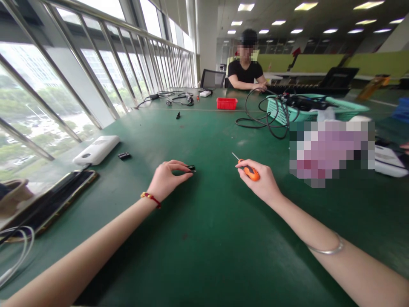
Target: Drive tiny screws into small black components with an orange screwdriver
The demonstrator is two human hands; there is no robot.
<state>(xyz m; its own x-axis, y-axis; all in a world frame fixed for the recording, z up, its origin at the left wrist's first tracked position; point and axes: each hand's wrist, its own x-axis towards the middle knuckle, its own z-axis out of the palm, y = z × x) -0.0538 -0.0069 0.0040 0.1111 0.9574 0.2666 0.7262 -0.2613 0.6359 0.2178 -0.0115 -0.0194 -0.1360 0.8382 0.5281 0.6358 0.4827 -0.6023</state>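
My left hand (pixel 169 179) pinches a small black part (pixel 191 168) between thumb and fingertips, just above the green tabletop (pixel 198 238). The part is too small to name. In my right hand (pixel 260 181) is a screwdriver (pixel 252 173) with an orange and black handle. Its thin metal shaft points up and to the left, away from me, and its tip is apart from the black part. Another small black piece (pixel 124 156) lies on the table to the left of my left hand.
At left are a white power bank (pixel 97 150) and a phone (pixel 60 202) with cables. Farther off stand a red tray (pixel 226 103) and a green basket (pixel 306 111) of black cables. A blurred-out pinkish item (pixel 329 149) lies right. A person (pixel 245 70) sits across the table.
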